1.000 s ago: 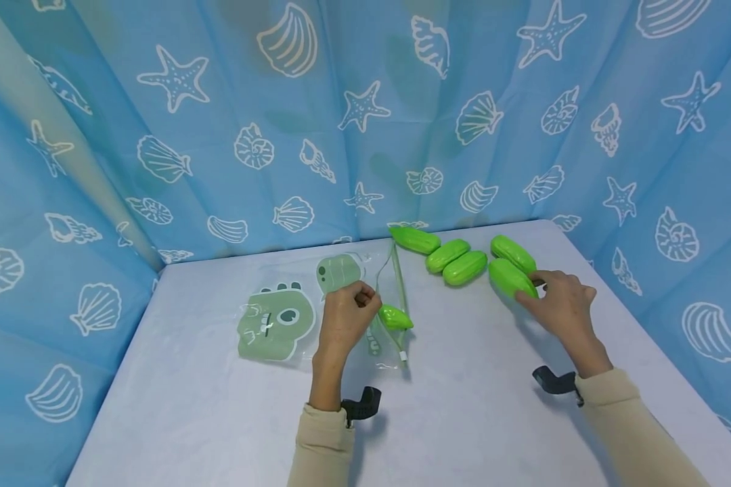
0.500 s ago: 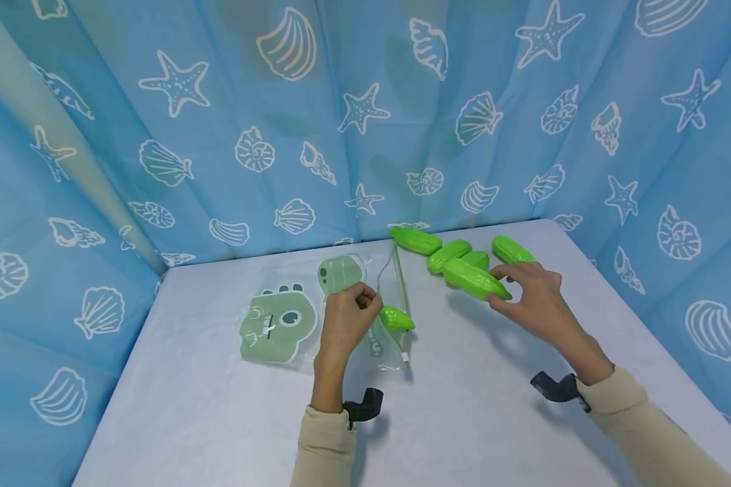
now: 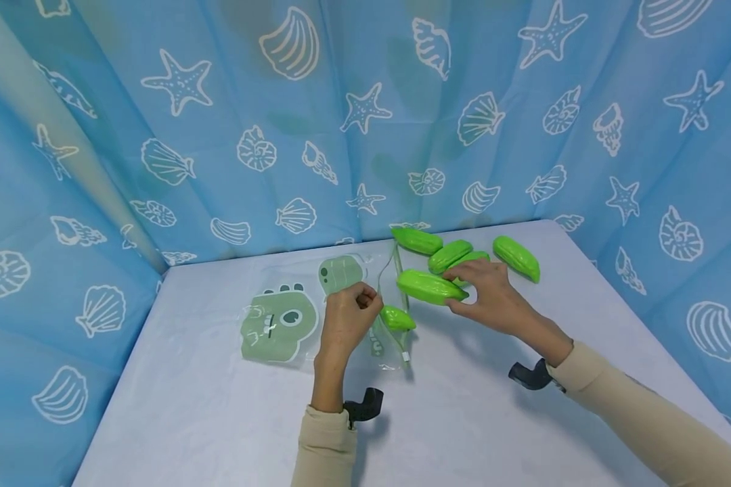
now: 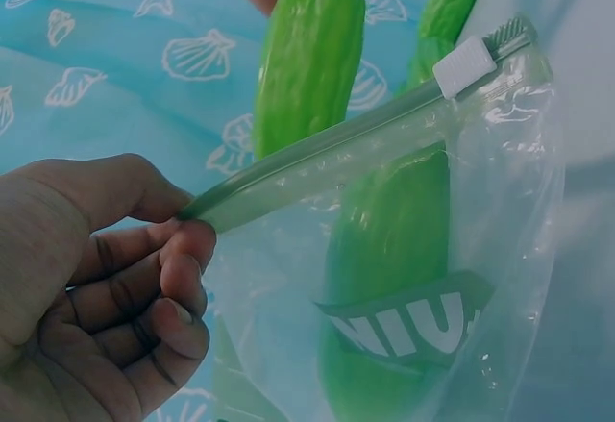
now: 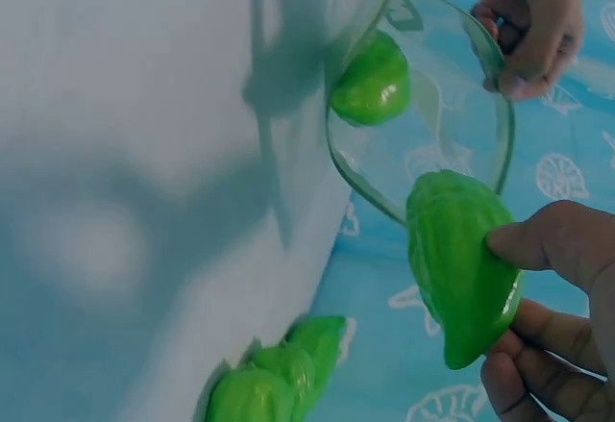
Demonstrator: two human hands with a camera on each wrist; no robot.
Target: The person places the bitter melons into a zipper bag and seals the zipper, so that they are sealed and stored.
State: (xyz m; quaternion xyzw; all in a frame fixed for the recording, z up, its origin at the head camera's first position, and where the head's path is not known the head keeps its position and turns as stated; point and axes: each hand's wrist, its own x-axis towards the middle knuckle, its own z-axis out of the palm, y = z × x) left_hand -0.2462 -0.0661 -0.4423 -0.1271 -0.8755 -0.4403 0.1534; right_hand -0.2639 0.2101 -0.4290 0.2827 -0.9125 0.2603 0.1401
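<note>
My left hand (image 3: 348, 318) pinches the green rim (image 4: 317, 158) of a clear zip bag with a dinosaur print (image 3: 280, 321), and its mouth stands apart. A white slider (image 4: 465, 66) sits near one end of the rim. Inside the bag lies a green cucumber-like piece (image 4: 389, 230), its tip at the mouth. With thumb and fingers my right hand (image 3: 493, 294) holds another green piece (image 3: 428, 287) by one end, in the air right beside the bag's mouth; in the right wrist view that piece (image 5: 456, 259) hangs close to the rim.
Several green pieces (image 3: 417, 241) lie at the back of the white table (image 3: 463, 419), partly behind my right hand; one piece (image 3: 516, 258) lies apart to their right. A blue shell-print curtain (image 3: 365, 155) surrounds the back and sides.
My right hand has lifted one green piece from the right and carried it left, to the bag's mouth. My left hand has stayed at the rim.
</note>
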